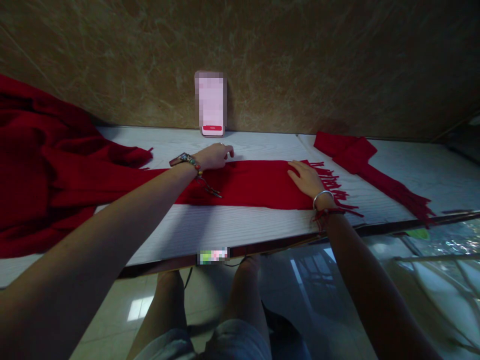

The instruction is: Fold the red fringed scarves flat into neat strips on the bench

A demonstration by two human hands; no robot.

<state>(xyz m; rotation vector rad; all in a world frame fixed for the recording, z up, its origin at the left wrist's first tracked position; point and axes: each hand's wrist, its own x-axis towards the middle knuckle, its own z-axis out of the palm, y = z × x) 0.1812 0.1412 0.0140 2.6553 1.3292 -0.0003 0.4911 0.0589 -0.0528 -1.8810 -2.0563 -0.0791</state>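
Over the feed, my left hand curls half-open at the far edge of the long red fabric scarf (dim view; I can't tell if it grips). My right hand lies open on it, fingers nearly straight, pinching nothing. A pink-screened phone stands beyond the left fingers.

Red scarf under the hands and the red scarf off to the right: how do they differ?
The flat scarf is spread wide and smooth; the folded scarf is a narrower strip, bent at its far end. The flat scarf runs along the white tabletop, while the folded scarf slants to its near edge. The right hand rests on the flat scarf; no hand touches the folded scarf. Both are red and fringed.
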